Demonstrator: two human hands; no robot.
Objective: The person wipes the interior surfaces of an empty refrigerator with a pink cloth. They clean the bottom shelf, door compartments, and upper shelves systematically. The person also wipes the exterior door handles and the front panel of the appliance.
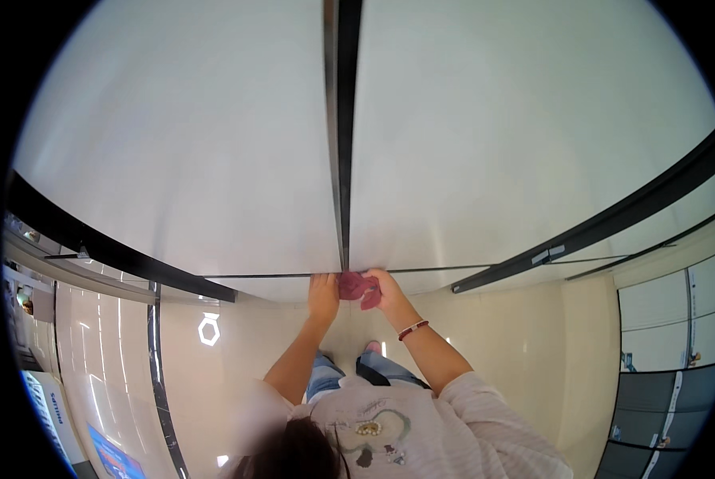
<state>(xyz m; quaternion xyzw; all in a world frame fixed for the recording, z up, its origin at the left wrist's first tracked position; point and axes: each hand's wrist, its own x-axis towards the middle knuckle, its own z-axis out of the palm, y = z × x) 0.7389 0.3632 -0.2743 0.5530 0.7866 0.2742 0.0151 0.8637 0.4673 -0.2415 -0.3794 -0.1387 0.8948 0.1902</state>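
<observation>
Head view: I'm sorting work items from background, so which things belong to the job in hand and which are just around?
Seemingly part of the job:
- pink cloth, in the right hand
- left hand, beside the cloth
- pale twin panels, at the fingertips

Just around:
- blue panel, lower left
- grey unit, lower right
- red bracelet, worn

left forearm (294, 363), bare, slanting forward and inward; left hand (323, 295), pointing ahead, back uppermost. right forearm (433, 349), bare, likewise slanting inward; right hand (389, 290), turned inward, curled in a grip, near the left.
</observation>
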